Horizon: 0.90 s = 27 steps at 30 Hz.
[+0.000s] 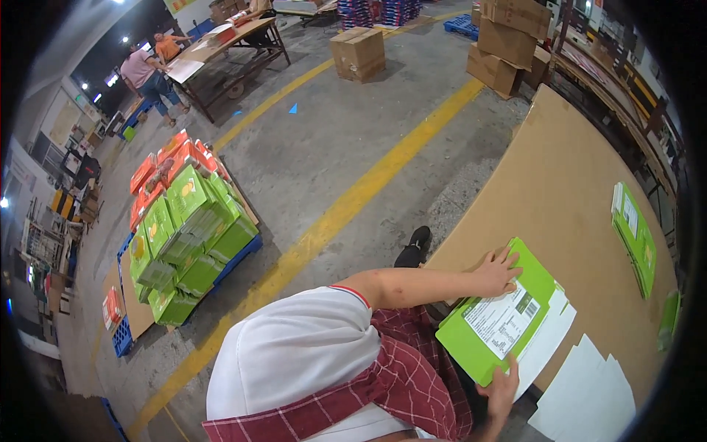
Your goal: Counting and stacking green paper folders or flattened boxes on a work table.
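A flat green carton (505,318) with a white printed label (502,318) lies at the near edge of the brown table. It looks like the top of a thin stack; the layers below are mostly covered. My left hand (498,274) rests on its far end, fingers spread over the surface and the label's corner. At the near end, my right hand (501,387) has its thumb and fingers closed at the carton's corner. White cut sheets (549,335) stick out from beside the carton, and more white sheets (585,394) lie on the table's near right.
The brown tabletop (560,177) bears another green stack (635,239) at its right. Across the floor, a blue pallet (239,258) holds bundled green cartons (195,199) and orange ones (177,158). Brown boxes (359,55) stand farther off; people (147,77) are at a far table (221,51).
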Available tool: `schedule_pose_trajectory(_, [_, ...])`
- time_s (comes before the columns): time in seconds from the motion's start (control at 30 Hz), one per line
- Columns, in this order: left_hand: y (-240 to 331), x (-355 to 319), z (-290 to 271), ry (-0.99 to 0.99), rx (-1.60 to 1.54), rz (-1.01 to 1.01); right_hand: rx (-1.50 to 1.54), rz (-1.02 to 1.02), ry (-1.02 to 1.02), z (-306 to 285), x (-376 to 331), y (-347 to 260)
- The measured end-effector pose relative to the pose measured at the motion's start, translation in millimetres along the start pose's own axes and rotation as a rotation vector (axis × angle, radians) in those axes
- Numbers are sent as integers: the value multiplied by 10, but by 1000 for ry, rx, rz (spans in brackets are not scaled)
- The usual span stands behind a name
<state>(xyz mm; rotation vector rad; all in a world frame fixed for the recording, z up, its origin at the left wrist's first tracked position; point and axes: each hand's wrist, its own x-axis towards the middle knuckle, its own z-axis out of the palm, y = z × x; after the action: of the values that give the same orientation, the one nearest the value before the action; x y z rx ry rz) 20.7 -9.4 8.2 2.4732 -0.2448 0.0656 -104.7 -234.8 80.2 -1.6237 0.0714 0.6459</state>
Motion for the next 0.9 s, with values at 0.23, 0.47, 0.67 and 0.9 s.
schedule_pose_trajectory(0.23, [-46,-39,129,87,68,86,-275,-428,642,-1557,500,605])
schedule_pose_trajectory(0.47, [-45,-42,92,60,129,73,94,-385,36,-399,892,-689])
schedule_pose_trajectory(0.67, [-44,-34,165,123,85,68,-1622,-256,443,-196,1359,-119])
schedule_pose_trajectory(0.9, [-64,59,232,70,17,33,-1393,-400,413,87,234,657])
